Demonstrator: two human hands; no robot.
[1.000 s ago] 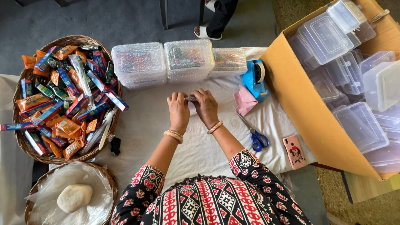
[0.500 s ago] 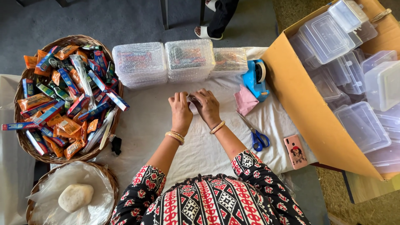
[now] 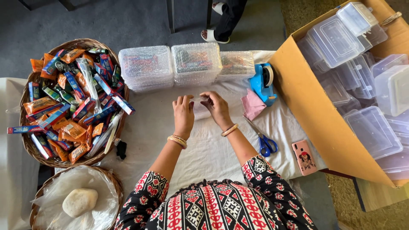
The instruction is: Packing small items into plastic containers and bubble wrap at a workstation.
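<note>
**Hands drew apart over the white cloth**

Beside the wicker basket of snack packets point(image 3: 70, 100), the hands had changed. A second before, they were pressed together around something small; now they had opened out, and a thin clear piece point(image 3: 200, 108), plastic or tape, I could not tell which, showed between them on the white cloth point(image 3: 208, 153).

The left hand point(image 3: 184, 114) stood with fingers straight and spread, holding nothing. The right hand point(image 3: 216, 105) curled, fingertips pinching the clear piece's upper edge. Right of them lay the blue tape dispenser point(image 3: 263, 83) and the scissors point(image 3: 262, 138).
</note>
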